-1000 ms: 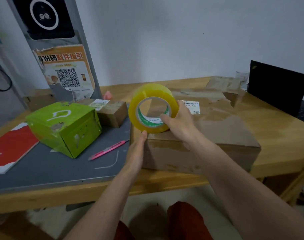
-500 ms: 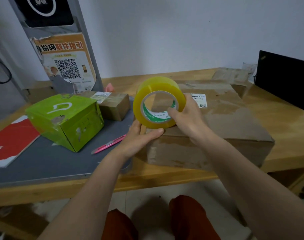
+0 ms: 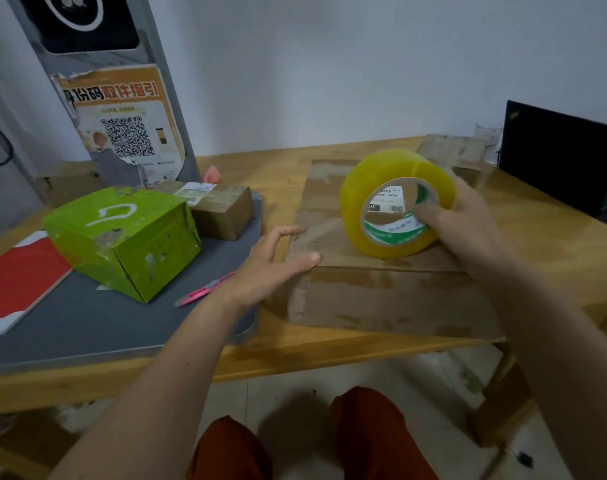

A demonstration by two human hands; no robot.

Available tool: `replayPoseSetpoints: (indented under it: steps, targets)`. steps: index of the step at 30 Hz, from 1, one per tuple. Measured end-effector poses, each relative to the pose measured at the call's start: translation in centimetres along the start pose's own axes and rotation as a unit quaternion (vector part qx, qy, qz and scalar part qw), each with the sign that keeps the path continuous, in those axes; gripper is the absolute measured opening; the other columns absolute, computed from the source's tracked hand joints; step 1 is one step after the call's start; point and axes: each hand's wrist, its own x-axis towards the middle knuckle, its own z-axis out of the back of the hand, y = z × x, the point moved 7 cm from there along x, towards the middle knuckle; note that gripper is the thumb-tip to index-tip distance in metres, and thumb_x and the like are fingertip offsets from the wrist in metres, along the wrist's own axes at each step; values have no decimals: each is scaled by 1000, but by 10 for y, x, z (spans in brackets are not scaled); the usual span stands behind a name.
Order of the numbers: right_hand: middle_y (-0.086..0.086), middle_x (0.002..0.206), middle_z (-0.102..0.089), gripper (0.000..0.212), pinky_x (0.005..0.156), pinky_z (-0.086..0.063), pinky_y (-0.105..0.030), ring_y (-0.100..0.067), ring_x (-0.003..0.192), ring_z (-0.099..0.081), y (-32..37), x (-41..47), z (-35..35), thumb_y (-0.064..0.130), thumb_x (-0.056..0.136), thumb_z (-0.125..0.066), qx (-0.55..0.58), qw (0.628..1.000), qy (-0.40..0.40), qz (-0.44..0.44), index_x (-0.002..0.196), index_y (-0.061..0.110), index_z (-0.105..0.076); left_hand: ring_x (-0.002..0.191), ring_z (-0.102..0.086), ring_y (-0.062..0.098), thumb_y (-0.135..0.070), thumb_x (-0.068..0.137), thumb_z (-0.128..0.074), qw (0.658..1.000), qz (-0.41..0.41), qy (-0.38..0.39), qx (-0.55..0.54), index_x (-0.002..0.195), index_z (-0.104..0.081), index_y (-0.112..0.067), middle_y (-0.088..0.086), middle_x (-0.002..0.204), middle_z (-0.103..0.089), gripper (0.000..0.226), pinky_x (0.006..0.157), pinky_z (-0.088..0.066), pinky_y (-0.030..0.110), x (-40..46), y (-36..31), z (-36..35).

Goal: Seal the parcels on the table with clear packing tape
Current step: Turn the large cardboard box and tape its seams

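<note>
A thick yellowish roll of packing tape [image 3: 378, 188] stands on edge on top of the large brown cardboard parcel [image 3: 381, 299], right of centre. My right hand [image 3: 464, 223] grips the roll, thumb inside its core. My left hand [image 3: 271, 261] lies flat with fingers spread on the parcel's near-left corner, thumb on the top edge. A green box [image 3: 122, 237] and a small brown parcel [image 3: 222, 209] sit to the left on a grey mat [image 3: 87, 320]. Whether a strip of tape runs between roll and left hand is unclear.
A pink utility knife [image 3: 205, 289] lies on the mat just left of my left wrist. A red envelope [image 3: 15, 282] rests at the far left. A grey kiosk post [image 3: 118, 98] stands behind; a black laptop [image 3: 558, 157] and another brown parcel [image 3: 454, 150] sit back right.
My right hand carried the tape roll to the right along the parcel's top. My left hand let go of the roll and now presses the parcel's near-left corner.
</note>
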Motion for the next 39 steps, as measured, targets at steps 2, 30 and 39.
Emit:
replayPoseSetpoints:
  steps: [2,30,39]
  targets:
    - [7,99,-67,39,76,-56,-26,-6,89,-67,-3,-3,-5,11,79,-77,46,999,-4,2,115,19,-62,147,-23,15,-66,73,-74,998,-6,-16,66,123,-53,-42,-10,155,-30,60,119,-24,45,2,-12,6]
    - [-3,95,-64,18,65,-42,-25,-19,86,-58,-12,-8,29,10,87,-67,-46,997,-60,13,105,15,-65,153,-9,17,-89,71,-44,926,3,20,377,159,5,-23,-3,167,-8,121,121,-15,38,14,-76,-56]
    - [-21,96,-67,14,81,-54,-53,-39,90,-64,-22,-11,74,13,87,-68,-62,990,-128,21,98,5,-64,153,-1,14,-90,69,-42,915,37,47,400,159,4,-17,-3,167,1,125,122,-10,37,13,-76,-56]
